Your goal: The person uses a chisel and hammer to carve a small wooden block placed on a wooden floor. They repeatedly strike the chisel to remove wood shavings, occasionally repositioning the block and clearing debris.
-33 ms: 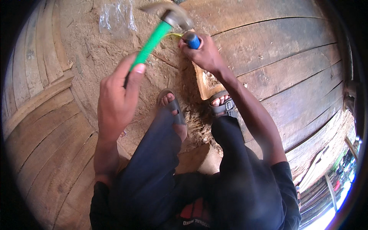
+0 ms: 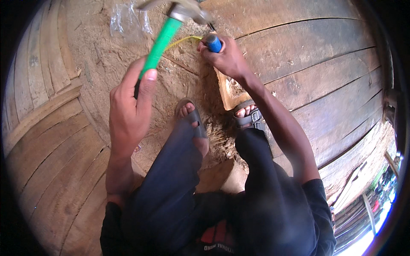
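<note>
My left hand is wrapped round the black grip of a claw hammer with a green handle. Its metal head is raised and slightly blurred, to the left of my right hand. Held in my right hand is a chisel with a blue handle and a metal cap; the hand hides its blade. Below that hand lies a pale wooden piece with a cut hollow and shavings in it. A thin yellow strip curves leftward from beside my right fingers.
My sandalled feet stand close by, one at the wooden piece's near end. Wide planks lie at the right, more boards at the left. Crumpled clear plastic rests on the sawdust-covered ground. Cut timber lies between my legs.
The hammer in my left hand has moved up and to the left, away from the chisel. More of the yellow strip shows. My right hand has barely moved.
</note>
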`<action>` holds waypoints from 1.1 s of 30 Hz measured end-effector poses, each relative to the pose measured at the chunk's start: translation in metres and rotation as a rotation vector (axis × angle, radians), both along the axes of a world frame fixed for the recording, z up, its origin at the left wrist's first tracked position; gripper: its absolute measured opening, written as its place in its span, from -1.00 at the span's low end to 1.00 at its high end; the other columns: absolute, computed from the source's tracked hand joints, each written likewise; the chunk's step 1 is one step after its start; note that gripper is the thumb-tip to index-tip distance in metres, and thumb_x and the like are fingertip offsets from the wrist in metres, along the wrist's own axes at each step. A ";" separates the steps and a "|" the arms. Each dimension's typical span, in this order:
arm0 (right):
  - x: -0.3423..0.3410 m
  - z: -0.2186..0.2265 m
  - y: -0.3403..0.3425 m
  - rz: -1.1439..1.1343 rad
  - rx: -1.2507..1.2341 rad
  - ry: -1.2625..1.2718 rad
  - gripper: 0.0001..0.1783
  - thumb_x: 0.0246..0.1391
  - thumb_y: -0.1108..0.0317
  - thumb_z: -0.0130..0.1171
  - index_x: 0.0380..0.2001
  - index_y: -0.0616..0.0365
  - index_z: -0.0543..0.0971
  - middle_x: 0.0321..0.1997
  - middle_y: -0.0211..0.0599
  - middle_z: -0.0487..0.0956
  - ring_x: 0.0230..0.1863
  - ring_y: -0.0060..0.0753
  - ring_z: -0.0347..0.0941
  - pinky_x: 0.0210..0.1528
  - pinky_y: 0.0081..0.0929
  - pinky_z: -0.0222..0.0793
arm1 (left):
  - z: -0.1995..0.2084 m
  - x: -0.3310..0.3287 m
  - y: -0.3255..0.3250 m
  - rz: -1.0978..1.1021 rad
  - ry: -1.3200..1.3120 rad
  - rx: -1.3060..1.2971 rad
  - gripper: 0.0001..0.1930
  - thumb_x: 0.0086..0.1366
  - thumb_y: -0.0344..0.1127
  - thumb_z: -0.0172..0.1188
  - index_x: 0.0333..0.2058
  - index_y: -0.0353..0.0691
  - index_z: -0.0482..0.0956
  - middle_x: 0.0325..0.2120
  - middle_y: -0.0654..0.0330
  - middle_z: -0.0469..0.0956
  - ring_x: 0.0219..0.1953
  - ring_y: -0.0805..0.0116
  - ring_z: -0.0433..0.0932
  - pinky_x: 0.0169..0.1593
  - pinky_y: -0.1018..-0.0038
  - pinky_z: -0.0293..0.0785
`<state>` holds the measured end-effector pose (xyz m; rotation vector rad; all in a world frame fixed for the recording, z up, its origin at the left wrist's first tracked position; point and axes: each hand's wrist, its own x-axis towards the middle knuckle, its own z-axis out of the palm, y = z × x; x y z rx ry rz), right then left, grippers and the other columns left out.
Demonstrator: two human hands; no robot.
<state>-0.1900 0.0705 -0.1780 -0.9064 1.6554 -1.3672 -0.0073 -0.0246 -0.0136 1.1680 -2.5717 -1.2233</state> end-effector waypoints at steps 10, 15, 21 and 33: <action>-0.004 0.003 0.009 -0.044 -0.003 -0.129 -0.86 0.05 0.36 0.17 -0.36 0.20 0.60 -0.49 -0.39 0.58 -0.45 -0.59 0.45 -0.37 -0.53 0.36 | -0.033 0.029 -0.022 0.134 -0.089 0.210 -0.59 0.47 -0.11 0.00 0.16 -0.22 0.40 -0.59 0.46 0.23 -0.60 0.72 0.15 -0.55 0.68 0.09; -0.014 0.009 0.051 -0.210 -0.216 -0.414 -0.92 -0.01 0.51 0.10 -0.43 0.27 0.56 -0.65 -0.52 0.43 -0.68 -0.73 0.21 -0.64 -0.66 0.00 | -0.024 0.017 -0.021 0.087 0.039 0.195 -0.51 0.48 -0.13 0.00 0.27 -0.21 0.28 -0.58 0.46 0.22 -0.60 0.75 0.13 -0.56 0.72 0.04; -0.024 0.026 0.059 -0.310 -0.374 -0.557 -0.91 0.03 0.51 0.06 -0.43 0.33 0.50 -0.71 -0.55 0.30 -0.71 -0.74 0.11 -0.65 -0.65 -0.03 | -0.021 0.015 -0.016 0.055 0.004 0.183 -0.55 0.48 -0.14 0.00 0.18 -0.33 0.37 -0.56 0.34 0.30 -0.49 0.61 0.24 -0.43 0.56 0.24; -0.015 0.012 0.056 -0.318 -0.275 -0.482 -0.90 -0.02 0.51 0.02 -0.45 0.34 0.50 -0.69 -0.52 0.34 -0.69 -0.73 0.15 -0.66 -0.65 0.00 | -0.027 0.016 -0.018 0.107 -0.022 0.282 -0.55 0.47 -0.12 0.01 0.18 -0.30 0.39 -0.57 0.39 0.29 -0.53 0.66 0.24 -0.47 0.60 0.21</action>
